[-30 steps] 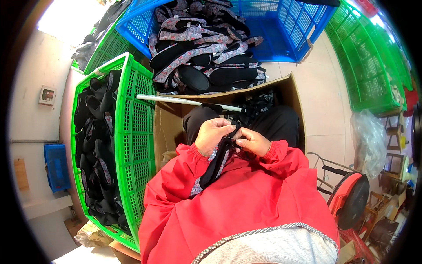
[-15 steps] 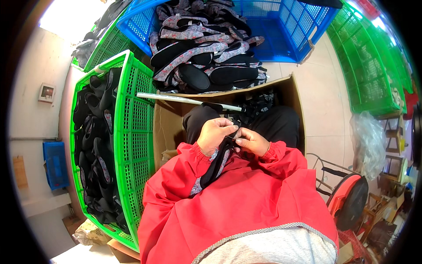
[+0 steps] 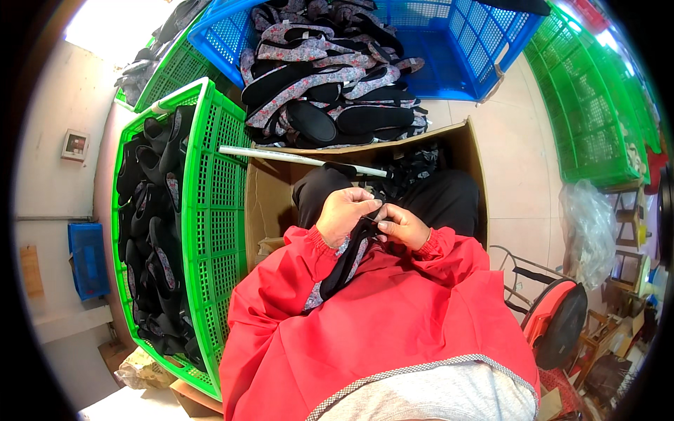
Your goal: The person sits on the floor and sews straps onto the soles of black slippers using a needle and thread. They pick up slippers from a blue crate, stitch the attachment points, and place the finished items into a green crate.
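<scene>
Centre frame, left hand (image 3: 343, 214) and right hand (image 3: 402, 227), both closed, pinch one black strap (image 3: 349, 259); two green crates (image 3: 210, 210) left.

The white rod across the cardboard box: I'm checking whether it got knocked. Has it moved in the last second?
No. The white rod lies across the cardboard box rim as before, beside the green crate.

You sit over a pale tiled floor (image 3: 516, 175). On it stands an open cardboard box (image 3: 270, 203) right before you, a green crate (image 3: 210, 231) of dark shoe uppers touching its left side, a blue crate (image 3: 456, 42) beyond, and stacked green crates (image 3: 597, 105) to the right.
</scene>
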### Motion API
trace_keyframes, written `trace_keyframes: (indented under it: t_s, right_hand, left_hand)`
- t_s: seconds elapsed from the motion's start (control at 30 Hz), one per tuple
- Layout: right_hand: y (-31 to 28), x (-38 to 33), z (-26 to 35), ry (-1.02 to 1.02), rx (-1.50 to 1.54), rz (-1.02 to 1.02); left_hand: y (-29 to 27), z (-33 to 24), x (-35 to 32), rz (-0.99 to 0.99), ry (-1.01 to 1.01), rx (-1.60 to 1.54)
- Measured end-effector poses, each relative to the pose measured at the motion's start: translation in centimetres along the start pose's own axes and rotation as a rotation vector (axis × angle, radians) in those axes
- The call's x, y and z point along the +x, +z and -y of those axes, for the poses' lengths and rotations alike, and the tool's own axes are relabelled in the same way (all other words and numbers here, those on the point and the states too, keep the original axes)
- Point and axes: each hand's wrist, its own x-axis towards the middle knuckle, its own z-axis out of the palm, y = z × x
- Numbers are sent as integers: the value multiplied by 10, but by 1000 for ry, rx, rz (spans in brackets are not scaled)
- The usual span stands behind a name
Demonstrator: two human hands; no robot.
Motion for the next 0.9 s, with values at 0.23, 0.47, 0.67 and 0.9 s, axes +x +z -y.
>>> trace_keyframes:
  t_s: [0.23,0.47,0.67,0.9]
  right_hand:
    - [-4,3,-9,6,46,-1]
    - [-8,3,-17,-14,88,-46]
    - [-6,-10,-9,68,141,-183]
    - [-17,-16,-10,53,103,-121]
  left_hand:
    - [0,1,1,-17,3,14]
    - [1,2,1,-32,17,21]
    - [0,3,7,-147,211,158]
    - [-3,-24,-10,-145,343,642]
